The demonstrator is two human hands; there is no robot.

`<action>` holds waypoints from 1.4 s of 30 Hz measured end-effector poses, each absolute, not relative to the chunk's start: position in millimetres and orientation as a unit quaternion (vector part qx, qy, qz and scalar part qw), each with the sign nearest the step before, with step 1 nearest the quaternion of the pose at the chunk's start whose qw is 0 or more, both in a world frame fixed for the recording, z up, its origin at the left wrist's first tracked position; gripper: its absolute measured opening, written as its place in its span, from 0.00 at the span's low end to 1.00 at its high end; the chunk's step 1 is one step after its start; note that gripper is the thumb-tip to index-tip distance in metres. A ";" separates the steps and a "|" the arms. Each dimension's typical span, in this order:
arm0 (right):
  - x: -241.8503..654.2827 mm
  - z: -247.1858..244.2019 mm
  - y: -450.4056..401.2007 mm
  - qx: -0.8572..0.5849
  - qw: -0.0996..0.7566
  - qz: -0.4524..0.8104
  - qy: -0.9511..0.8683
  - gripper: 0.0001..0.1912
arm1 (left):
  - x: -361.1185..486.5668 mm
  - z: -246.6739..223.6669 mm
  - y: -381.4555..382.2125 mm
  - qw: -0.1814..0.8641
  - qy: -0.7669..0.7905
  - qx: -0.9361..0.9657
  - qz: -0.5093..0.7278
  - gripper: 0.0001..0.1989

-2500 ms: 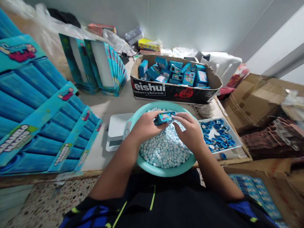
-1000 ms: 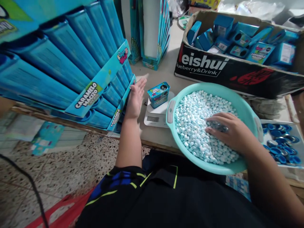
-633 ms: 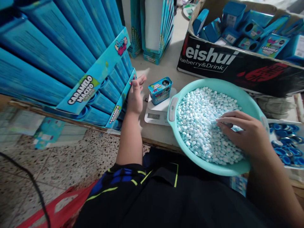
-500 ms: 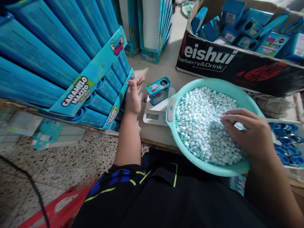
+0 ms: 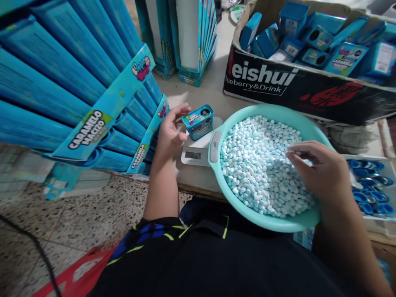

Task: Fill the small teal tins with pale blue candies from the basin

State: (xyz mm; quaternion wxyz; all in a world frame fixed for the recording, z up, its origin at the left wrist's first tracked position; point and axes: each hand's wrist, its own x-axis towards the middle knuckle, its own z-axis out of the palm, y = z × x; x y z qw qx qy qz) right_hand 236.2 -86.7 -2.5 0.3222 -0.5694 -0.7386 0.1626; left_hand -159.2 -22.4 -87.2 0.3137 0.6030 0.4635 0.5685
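A small blue candy tin (image 5: 199,122) stands upright on a white digital scale (image 5: 188,159), its top showing a dark round opening. At the tin's left side is my left hand (image 5: 170,131), fingers and thumb apart; whether the fingertips touch the tin I cannot tell. A turquoise basin (image 5: 239,210) full of white and pale blue candies (image 5: 260,165) stands right of the scale. Over the candies, my right hand (image 5: 324,171) has its thumb and fingertips brought together in a pinch. Whatever is between them is too small to make out.
Display boxes of blue packs (image 5: 89,119) stand close on the left, with more upright boxes (image 5: 193,41) behind. A black carton (image 5: 262,76) of blue tins is at the back right. Blue-rimmed lids (image 5: 371,185) lie in a tray on the right. The table edge runs in front.
My left hand has moved toward the tin, its fingers now curving beside it. My right hand stays pinched over the candies. The whole view has shifted slightly.
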 end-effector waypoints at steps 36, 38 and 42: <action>180.9 30.4 -31.9 -0.489 0.500 0.658 -0.280 0.15 | -19.4 48.1 -9.0 0.030 0.279 0.898 0.340 0.20; 184.5 24.7 -37.8 -0.554 0.440 0.516 -0.483 0.12 | -33.5 45.1 -20.0 0.049 0.321 0.856 0.402 0.23; 188.0 9.0 -52.1 -0.618 0.268 0.246 -0.697 0.16 | -72.0 28.3 -40.4 0.015 0.462 0.726 0.510 0.31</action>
